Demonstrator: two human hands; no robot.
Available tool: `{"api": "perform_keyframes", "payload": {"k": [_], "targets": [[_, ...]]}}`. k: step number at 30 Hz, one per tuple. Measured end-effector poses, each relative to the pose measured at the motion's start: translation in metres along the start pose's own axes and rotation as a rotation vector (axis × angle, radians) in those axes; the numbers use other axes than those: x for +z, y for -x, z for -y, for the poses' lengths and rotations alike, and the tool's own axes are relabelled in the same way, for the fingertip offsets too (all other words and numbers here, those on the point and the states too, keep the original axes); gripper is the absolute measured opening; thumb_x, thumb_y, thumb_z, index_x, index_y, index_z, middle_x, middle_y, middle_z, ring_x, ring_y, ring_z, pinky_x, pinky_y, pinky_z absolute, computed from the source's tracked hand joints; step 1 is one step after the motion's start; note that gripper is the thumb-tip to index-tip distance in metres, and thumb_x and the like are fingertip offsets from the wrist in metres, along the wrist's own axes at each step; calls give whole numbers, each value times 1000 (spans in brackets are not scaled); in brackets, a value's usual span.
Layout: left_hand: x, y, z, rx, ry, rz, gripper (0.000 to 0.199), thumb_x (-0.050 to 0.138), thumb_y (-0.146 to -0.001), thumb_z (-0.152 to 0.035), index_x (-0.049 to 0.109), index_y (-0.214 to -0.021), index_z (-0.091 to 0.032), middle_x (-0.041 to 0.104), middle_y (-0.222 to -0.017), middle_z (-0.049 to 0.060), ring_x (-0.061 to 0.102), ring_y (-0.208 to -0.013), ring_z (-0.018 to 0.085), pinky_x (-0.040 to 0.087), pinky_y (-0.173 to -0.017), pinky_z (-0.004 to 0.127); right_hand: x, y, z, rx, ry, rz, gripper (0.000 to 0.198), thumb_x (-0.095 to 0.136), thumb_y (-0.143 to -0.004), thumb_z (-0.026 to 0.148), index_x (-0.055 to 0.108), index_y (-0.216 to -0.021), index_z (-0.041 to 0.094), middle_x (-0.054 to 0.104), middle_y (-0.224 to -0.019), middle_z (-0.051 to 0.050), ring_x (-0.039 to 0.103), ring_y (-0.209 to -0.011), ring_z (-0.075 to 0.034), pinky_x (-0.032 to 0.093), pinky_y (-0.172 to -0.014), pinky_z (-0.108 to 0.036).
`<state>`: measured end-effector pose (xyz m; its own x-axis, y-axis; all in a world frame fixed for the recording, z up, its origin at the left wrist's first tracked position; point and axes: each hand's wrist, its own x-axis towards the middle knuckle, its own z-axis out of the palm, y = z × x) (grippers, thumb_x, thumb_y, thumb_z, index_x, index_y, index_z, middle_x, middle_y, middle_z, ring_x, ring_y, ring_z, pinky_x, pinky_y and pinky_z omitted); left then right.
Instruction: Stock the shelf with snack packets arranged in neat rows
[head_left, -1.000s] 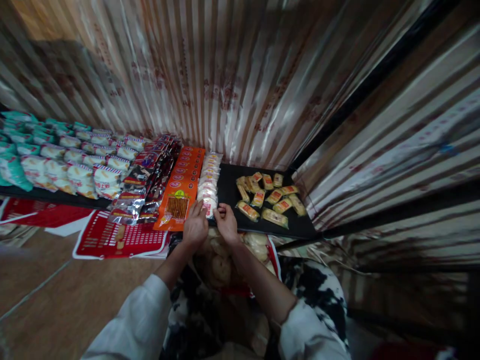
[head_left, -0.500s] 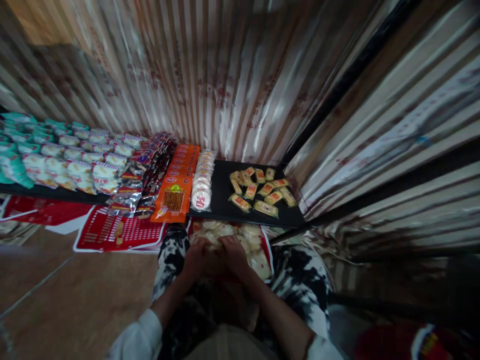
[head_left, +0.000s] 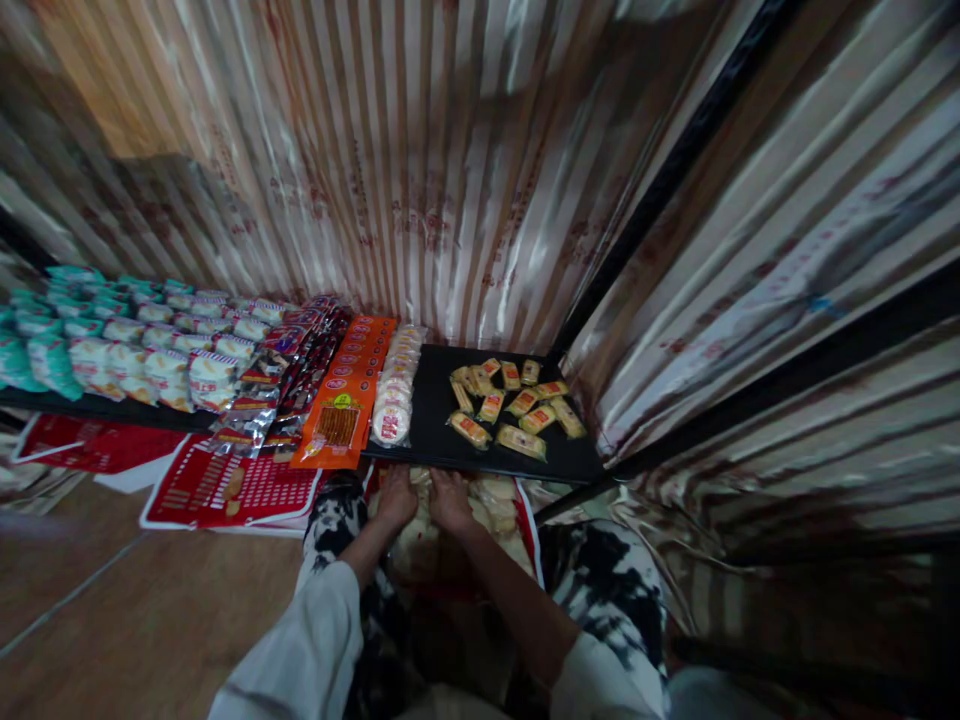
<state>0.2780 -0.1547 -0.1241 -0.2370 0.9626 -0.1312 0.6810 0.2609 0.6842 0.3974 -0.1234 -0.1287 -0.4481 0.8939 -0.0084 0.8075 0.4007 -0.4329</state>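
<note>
Both hands curl down into the bag of pale round packets (head_left: 495, 505) between the knees, fingers bent around packets, though how firmly they grip I cannot tell. Left hand (head_left: 395, 497) and right hand (head_left: 450, 498) sit side by side, nearly touching, forearms converging from six o'clock. Just beyond at twelve o'clock lies the black shelf (head_left: 435, 400), with a row of round packets (head_left: 394, 395) and yellow bars (head_left: 510, 405) at one o'clock.

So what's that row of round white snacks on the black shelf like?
The row is a line of round pale cakes in clear shiny wrappers, overlapping like fallen dominoes. It runs from the striped wall to the front edge of the shelf. The front packet shows a red label. The orange packets lie right beside it on its left. No hand touches it.
</note>
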Motion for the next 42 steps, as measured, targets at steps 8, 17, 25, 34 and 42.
{"api": "perform_keyframes", "payload": {"k": [8,17,25,34,42], "targets": [[16,13,8,0,-83,8,42,52,-75,-15,49,-117,-11,52,-127,15,48,-119,21,35,-100,31,7,18,-16,-37,-190,-78,56,38,-69,1,61,-117,19,64,-117,-5,48,-117,-19,35,-102,-36],[15,40,5,87,-121,-19,35,53,-76,-18,53,-110,-14,57,-118,11,48,-116,21,34,-101,33,7,43,-14,18,-360,-149,43,42,-74,8,67,-107,17,68,-103,-8,55,-104,-20,43,-95,-32],[17,52,-19,23,-175,-23,51,49,-80,-20,45,-130,-16,51,-128,13,44,-122,24,34,-101,34,3,57,-10,9,-475,-171,45,39,-70,4,68,-102,20,67,-101,-7,58,-101,-19,44,-93,-35],[15,66,-18,92,-49,-95,40,35,-82,-8,58,-114,-16,61,-116,10,58,-104,21,45,-92,34,-12,64,-16,27,-563,-219,38,38,-80,12,62,-108,17,66,-103,-9,60,-97,-18,47,-90,-33],[5,73,-19,199,177,-106,36,38,-75,-6,65,-96,-19,66,-102,6,59,-102,18,43,-95,32,-38,66,-24,-161,-289,-118,29,56,-77,15,68,-102,24,62,-117,-6,51,-111,-22,38,-97,-38]]}}
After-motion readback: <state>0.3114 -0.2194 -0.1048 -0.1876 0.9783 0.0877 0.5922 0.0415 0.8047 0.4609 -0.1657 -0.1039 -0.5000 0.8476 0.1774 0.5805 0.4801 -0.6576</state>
